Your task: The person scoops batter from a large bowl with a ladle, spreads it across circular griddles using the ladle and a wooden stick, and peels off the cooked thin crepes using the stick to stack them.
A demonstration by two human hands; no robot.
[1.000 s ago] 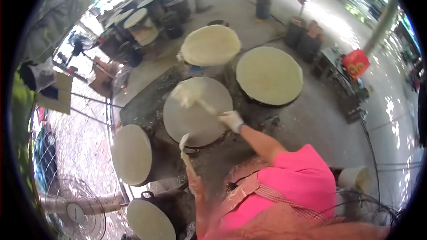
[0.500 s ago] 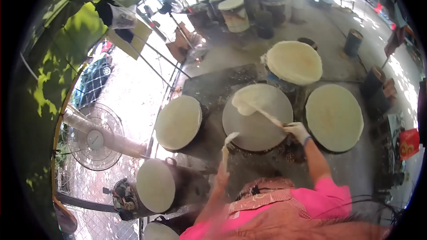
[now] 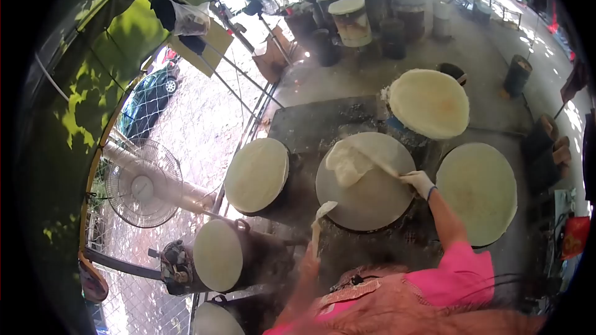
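Note:
My right hand (image 3: 418,182), in a whitish glove with a blue band at the wrist, is closed around the handle of a pale wooden spatula (image 3: 383,164). The spatula reaches across a grey round griddle (image 3: 372,208) into a patch of creamy white batter (image 3: 349,166) on its upper left. Its far end blends into the batter. At the griddle's lower left edge, my left hand (image 3: 310,259) is closed on a pale stick-like tool (image 3: 316,229) with a whitish head; its exact kind is unclear.
Pale-covered round plates stand on the left (image 3: 257,175), right (image 3: 477,192) and behind (image 3: 429,103). A pale-topped drum (image 3: 217,255) is at lower left, near a large fan (image 3: 143,187) and mesh fence. Several lidded buckets (image 3: 351,22) line the back.
The view has shifted, so the scene sits lower and further right. The spatula has moved across the griddle, and the batter patch has changed shape, now reaching further toward me.

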